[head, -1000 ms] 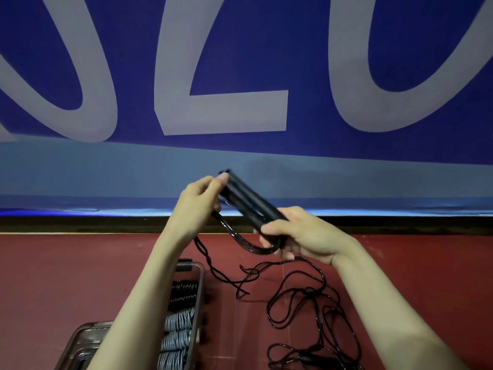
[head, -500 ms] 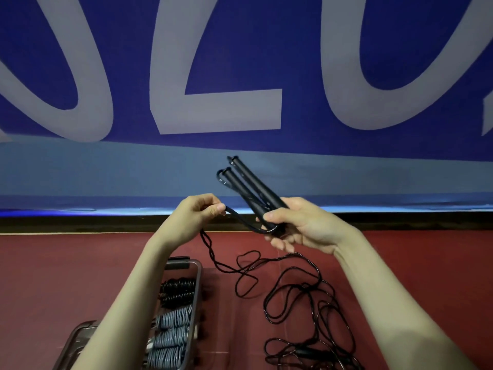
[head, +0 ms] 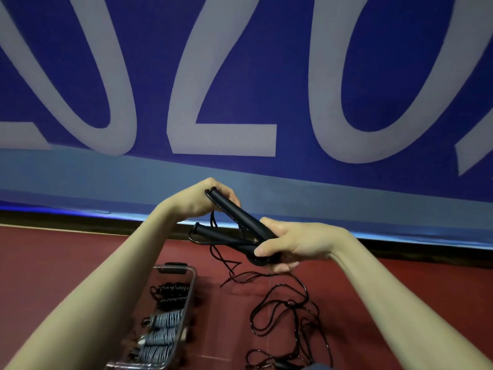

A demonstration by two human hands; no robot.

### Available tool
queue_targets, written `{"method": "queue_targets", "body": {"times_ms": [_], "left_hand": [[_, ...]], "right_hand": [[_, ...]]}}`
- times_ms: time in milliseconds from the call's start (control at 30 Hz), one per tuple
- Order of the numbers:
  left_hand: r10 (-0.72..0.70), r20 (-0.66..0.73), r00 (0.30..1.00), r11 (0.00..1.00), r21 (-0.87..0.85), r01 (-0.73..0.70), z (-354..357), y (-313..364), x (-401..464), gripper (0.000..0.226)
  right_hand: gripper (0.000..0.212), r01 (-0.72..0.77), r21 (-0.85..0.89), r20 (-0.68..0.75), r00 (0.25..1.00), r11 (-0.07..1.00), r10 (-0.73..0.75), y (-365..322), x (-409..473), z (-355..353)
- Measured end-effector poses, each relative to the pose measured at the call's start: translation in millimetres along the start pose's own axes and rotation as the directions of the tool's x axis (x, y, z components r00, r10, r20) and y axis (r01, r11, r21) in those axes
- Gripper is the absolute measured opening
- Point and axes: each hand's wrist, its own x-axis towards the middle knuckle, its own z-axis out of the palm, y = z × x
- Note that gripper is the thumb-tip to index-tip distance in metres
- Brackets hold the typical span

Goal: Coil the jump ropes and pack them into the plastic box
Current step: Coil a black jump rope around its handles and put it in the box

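Over that red floor (head: 66, 263) your right hand (head: 290, 243) clamps both handles (head: 240, 222) pointing up-left, left hand (head: 202, 198) fingers pinching the upper tip, rope (head: 288, 311) dangling below.

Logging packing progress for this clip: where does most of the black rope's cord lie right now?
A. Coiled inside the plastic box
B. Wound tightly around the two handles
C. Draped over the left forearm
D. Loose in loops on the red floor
D: the cord trails down from the handles held by the right hand and sprawls in loose loops on the red floor, beside the plastic box.
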Motion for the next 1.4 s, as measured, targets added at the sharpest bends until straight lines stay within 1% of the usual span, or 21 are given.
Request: {"method": "queue_targets", "body": {"times_ms": [133, 233, 300, 400, 433, 500, 567, 600, 667, 733, 800, 867, 933, 1000, 1033, 1100, 1133, 1233, 1267, 1333, 1400], "left_hand": [[-0.040, 0.018, 0.999, 0.999, 0.001, 0.040, -12, 9, -4, 0.030], [-0.080, 0.026, 0.996, 0.995, -0.065, 0.081, -9, 20, -1, 0.013], [-0.095, 0.038, 0.995, 0.992, -0.076, 0.097, -7, 26, 3, 0.011], [-0.146, 0.104, 0.984, 0.988, -0.041, 0.151, -10, 30, 6, 0.014], [-0.165, 0.122, 0.979, 0.986, -0.016, 0.168, -10, 31, 6, 0.013], [-0.181, 0.122, 0.976, 0.983, 0.052, 0.175, -6, 37, 8, 0.011], [-0.163, 0.065, 0.984, 0.984, 0.078, 0.158, 1, 45, 12, 0.010], [-0.144, 0.016, 0.989, 0.986, 0.084, 0.142, 5, 50, 14, 0.011], [-0.087, -0.096, 0.992, 0.988, 0.123, 0.098, 10, 61, 15, 0.015], [-0.020, -0.203, 0.979, 0.981, 0.186, 0.059, 15, 70, 9, 0.017], [0.012, -0.267, 0.964, 0.981, 0.188, 0.040, 24, 73, 3, 0.017], [-0.019, -0.296, 0.955, 0.977, 0.198, 0.081, 34, 69, -2, 0.014], [-0.088, -0.303, 0.949, 0.923, 0.334, 0.193, 40, 59, -2, 0.014], [-0.135, -0.315, 0.939, 0.834, 0.475, 0.280, 39, 52, -2, 0.024], [-0.146, -0.297, 0.944, 0.826, 0.489, 0.281, 36, 48, -3, 0.028], [-0.171, -0.243, 0.955, 0.858, 0.440, 0.266, 36, 45, -2, 0.034], [-0.192, -0.225, 0.955, 0.854, 0.441, 0.275, 37, 44, -2, 0.035], [-0.253, -0.194, 0.948, 0.744, 0.587, 0.319, 33, 41, 4, 0.037], [-0.256, -0.203, 0.945, 0.774, 0.543, 0.326, 30, 39, 4, 0.039], [-0.232, -0.202, 0.952, 0.901, 0.324, 0.288, 29, 37, 2, 0.043], [-0.166, -0.193, 0.967, 0.970, 0.143, 0.195, 38, 43, 1, 0.043]], "right_hand": [[0.022, -0.006, -0.145, -0.028, 1.000, 0.989, 0.002, -15, -11, -3], [0.021, -0.094, -0.280, -0.067, 0.995, 0.955, 0.078, -20, -16, -7], [0.020, -0.137, -0.310, -0.065, 0.990, 0.941, 0.123, -21, -20, -11], [0.017, -0.175, -0.341, -0.064, 0.985, 0.924, 0.163, -23, -24, -16], [0.018, -0.202, -0.401, -0.083, 0.979, 0.894, 0.184, -24, -24, -16], [0.021, -0.270, -0.567, -0.137, 0.963, 0.778, 0.234, -26, -19, -12], [0.024, -0.307, -0.692, -0.199, 0.951, 0.653, 0.236, -23, -10, -9], [0.025, -0.320, -0.711, -0.239, 0.947, 0.627, 0.213, -21, -6, -10], [0.024, -0.329, -0.660, -0.322, 0.936, 0.676, 0.142, -15, 0, -15], [0.023, -0.295, -0.555, -0.382, 0.921, 0.778, 0.076, -11, 2, -23], [0.023, -0.236, -0.443, -0.425, 0.905, 0.865, 0.029, -7, 0, -27], [0.026, -0.181, -0.353, -0.463, 0.886, 0.918, -0.003, -2, -2, -26], [0.027, -0.173, -0.325, -0.491, 0.871, 0.930, -0.009, -2, -3, -25], [0.026, -0.226, -0.412, -0.510, 0.860, 0.883, -0.018, -5, -8, -24], [0.024, -0.252, -0.476, -0.521, 0.852, 0.842, -0.040, -6, -9, -24], [0.018, -0.295, -0.583, -0.550, 0.829, 0.757, -0.101, -8, -9, -21], [0.015, -0.316, -0.635, -0.564, 0.813, 0.705, -0.143, -9, -9, -19], [0.015, -0.411, -0.722, -0.615, 0.750, 0.557, -0.244, -14, -11, -22], [0.019, -0.438, -0.725, -0.633, 0.728, 0.531, -0.263, -15, -12, -26], [0.018, -0.456, -0.717, -0.656, 0.698, 0.527, -0.289, -18, -14, -31], [0.017, -0.426, -0.678, -0.691, 0.647, 0.599, -0.321, -18, -13, -31]]}}
